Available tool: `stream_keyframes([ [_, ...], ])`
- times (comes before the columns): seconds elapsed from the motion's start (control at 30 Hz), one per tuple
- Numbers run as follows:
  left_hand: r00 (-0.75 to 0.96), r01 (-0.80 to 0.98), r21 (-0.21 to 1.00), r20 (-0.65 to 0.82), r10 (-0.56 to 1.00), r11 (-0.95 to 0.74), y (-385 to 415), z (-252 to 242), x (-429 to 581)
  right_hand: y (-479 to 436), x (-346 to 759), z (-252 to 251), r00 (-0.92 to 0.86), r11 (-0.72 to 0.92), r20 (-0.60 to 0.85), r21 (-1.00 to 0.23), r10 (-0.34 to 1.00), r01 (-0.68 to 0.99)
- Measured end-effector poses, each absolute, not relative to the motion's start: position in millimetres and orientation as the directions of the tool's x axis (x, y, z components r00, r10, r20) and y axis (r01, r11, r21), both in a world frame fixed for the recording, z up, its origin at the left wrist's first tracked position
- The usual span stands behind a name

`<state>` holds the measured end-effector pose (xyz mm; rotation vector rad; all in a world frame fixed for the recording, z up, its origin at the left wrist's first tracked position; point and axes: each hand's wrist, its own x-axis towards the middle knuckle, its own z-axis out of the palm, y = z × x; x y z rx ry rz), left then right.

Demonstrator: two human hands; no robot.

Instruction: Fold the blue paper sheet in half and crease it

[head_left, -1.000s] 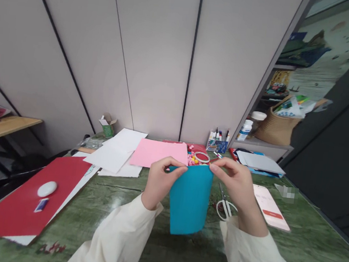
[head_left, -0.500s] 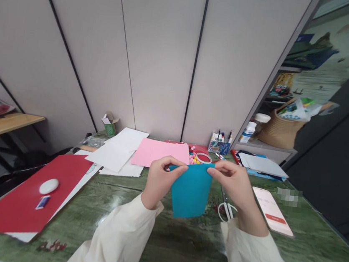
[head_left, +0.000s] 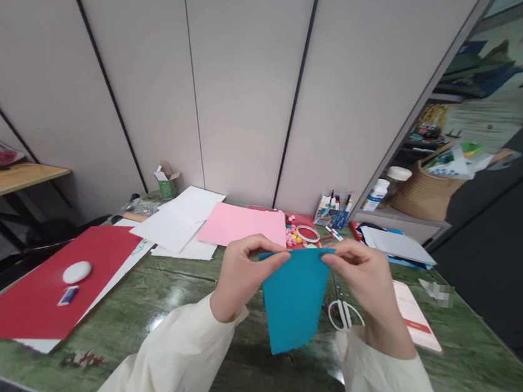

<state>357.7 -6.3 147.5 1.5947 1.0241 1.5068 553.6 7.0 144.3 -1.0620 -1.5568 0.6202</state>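
Observation:
A teal sheet of paper [head_left: 294,300] hangs above the green table [head_left: 182,313], held up by both my hands at its top corners. My left hand [head_left: 243,276] pinches the top left corner. My right hand [head_left: 365,283] pinches the top right corner. The sheet tilts, with its lower edge pointing down to the left. White scissors [head_left: 343,309] lie on the table just behind the sheet, under my right hand.
A pink sheet [head_left: 243,225], white sheets [head_left: 177,224] and a red sheet [head_left: 43,284] with a white oval object [head_left: 76,272] lie on the table. Pom-poms and a tape ring [head_left: 308,233] sit behind. A phone [head_left: 415,314] lies right. A marker box [head_left: 332,213] stands at the back.
The teal sheet looked shorter half a second ago and now hangs longer and more tilted. Both hands stayed on its top corners and shifted slightly right.

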Motion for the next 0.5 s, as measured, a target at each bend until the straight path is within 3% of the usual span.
stream_keyframes([
  [0.5,0.015,0.091,0.890,0.447,0.895,-0.446,-8.5,149.0,357.1,4.9,555.1,145.5,0.005,0.452,0.479,-0.831,0.878,0.326],
])
